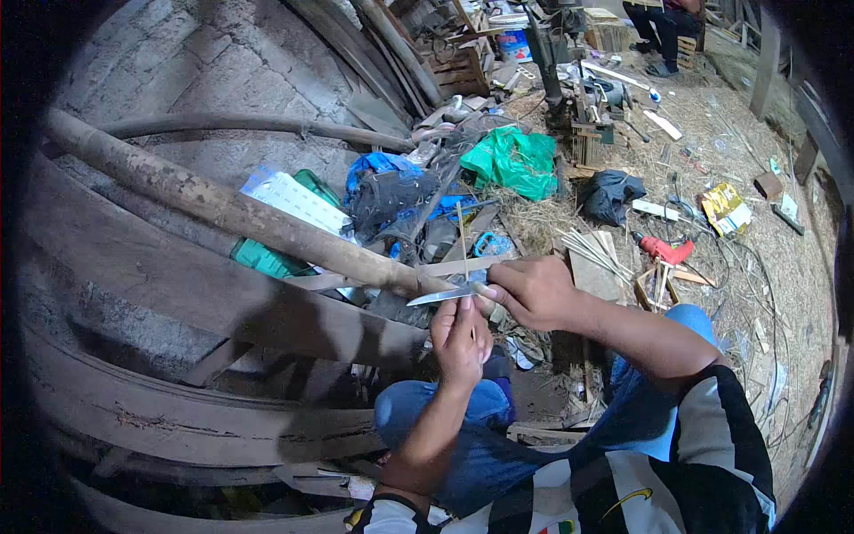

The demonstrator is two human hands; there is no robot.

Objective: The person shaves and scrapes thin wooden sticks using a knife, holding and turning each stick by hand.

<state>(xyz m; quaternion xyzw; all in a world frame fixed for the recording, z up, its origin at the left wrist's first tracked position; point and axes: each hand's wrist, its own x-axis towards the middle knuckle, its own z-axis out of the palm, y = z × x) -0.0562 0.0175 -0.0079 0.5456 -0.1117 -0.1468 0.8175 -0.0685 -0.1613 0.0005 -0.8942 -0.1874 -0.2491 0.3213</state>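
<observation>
Black-and-white striped shirt fabric [551,489] lies below a pointed silvery knife [438,296], gripped in the right hand [535,290], best by its handle, while under it the left hand [460,343] pinches a slim pale wooden strip [463,238], probably light and bendy.

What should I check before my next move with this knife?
1. Knife held in the right hand: ok, gripped, with the blade pointing left.
2. Left hand clear of the blade: not ok, its fingertips are right by it.
3. Thin stick held firmly: cannot tell, fingers hide the hold.
4. Hand protection: not ok, both hands are bare.
5. Red drill away from the hands: ok, it lies apart, off to the right.
</observation>
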